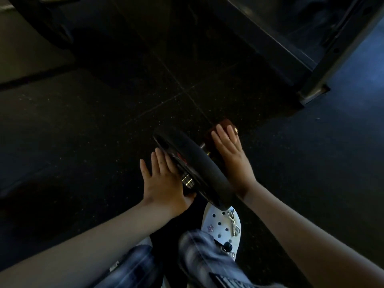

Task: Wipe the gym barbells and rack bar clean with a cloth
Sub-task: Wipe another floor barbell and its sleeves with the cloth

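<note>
A barbell lies low over the dark rubber floor, with a black weight plate [199, 161] on its chrome sleeve [187, 179]. My left hand [164, 179] lies flat against the plate's near face beside the sleeve, fingers straight. On the far side of the plate, my right hand [230, 150] presses with straight fingers on a dark red-brown cloth [223, 124] that covers the bar. A short shiny piece of the bar [202, 145] shows between plate and cloth. The bar beyond the cloth is lost in the dark.
My white clog [224, 223] stands right under the plate's lower edge, with my jeans-clad knees [197, 252] below it. A dark metal rack frame and its foot [315, 90] stand at the upper right. More dark equipment [52, 28] sits at the upper left.
</note>
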